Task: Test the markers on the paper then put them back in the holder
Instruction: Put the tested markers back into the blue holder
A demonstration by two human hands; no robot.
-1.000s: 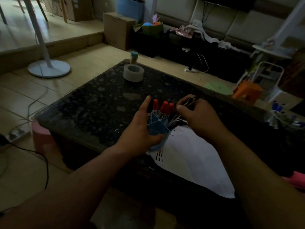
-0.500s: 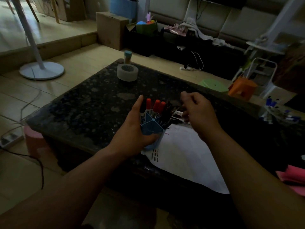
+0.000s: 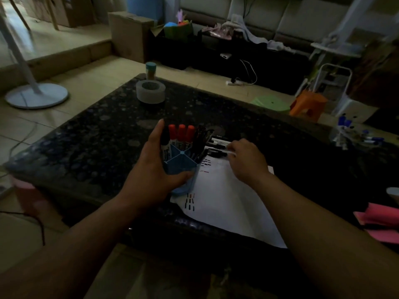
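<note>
A blue marker holder (image 3: 182, 167) stands on the near edge of the dark table, holding three red-capped markers (image 3: 181, 133) and several black ones (image 3: 199, 143). My left hand (image 3: 151, 169) grips the holder from the left, thumb across its front. My right hand (image 3: 246, 160) is over the top of the white paper (image 3: 228, 203), its fingers pinching a white-barrelled marker (image 3: 226, 152) that lies there. Two more black-and-white markers (image 3: 219, 141) lie just beyond it. Short red and black test strokes mark the paper near the holder.
A roll of tape (image 3: 150, 91) and a small capped jar (image 3: 150, 71) sit at the table's far side (image 3: 97, 134). Blue-capped markers (image 3: 356, 137) lie at the far right, pink paper (image 3: 382, 221) at the right edge. A fan base (image 3: 36, 96) and orange stool (image 3: 307, 102) stand on the floor.
My right hand left the black markers in the holder, drew away to the right and came down on a loose marker lying at the top of the paper. The left hand kept its grip.
</note>
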